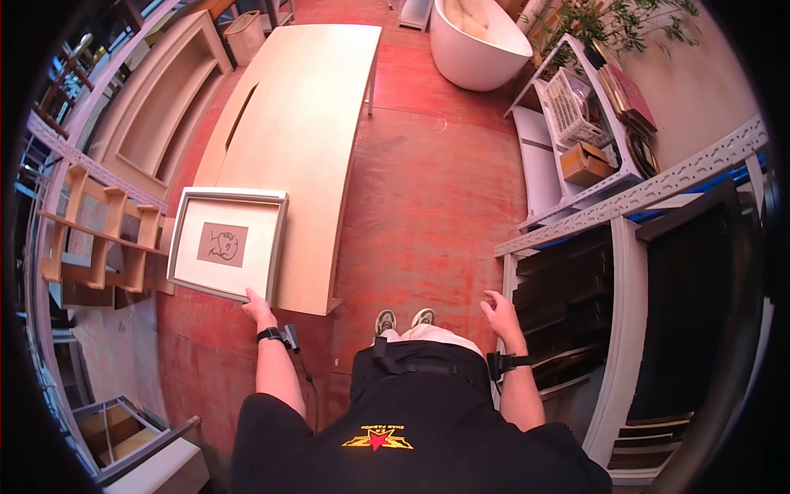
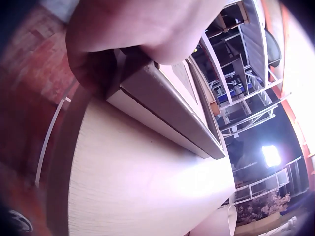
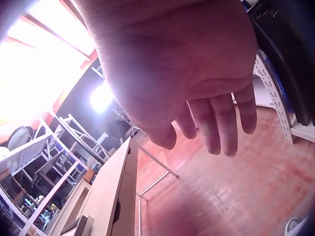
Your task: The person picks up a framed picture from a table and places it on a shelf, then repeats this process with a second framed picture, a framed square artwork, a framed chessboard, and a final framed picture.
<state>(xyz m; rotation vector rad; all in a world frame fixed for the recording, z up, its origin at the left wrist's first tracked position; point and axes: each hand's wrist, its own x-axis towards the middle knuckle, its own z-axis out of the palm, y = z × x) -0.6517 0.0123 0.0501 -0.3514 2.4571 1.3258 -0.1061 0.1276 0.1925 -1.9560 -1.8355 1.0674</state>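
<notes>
A framed picture (image 1: 222,244) with a grey frame and a small line drawing lies at the near left end of the light wooden table (image 1: 304,148). The left hand (image 1: 260,311) grips its near right corner; in the left wrist view that hand (image 2: 142,29) has its thumb and fingers round the frame's corner (image 2: 162,98), just above the tabletop (image 2: 128,162). To the right of the table the right hand (image 1: 504,319) hangs in the air, holding nothing. Its fingers are loosely extended in the right wrist view, where the hand (image 3: 182,73) is over the red floor.
Wooden cubby shelves (image 1: 103,235) stand left of the table. On the right are a metal rack (image 1: 568,247) with dark panels and a white shelf (image 1: 539,156) holding a basket and cardboard box (image 1: 586,165). A white bathtub (image 1: 477,49) stands at the back.
</notes>
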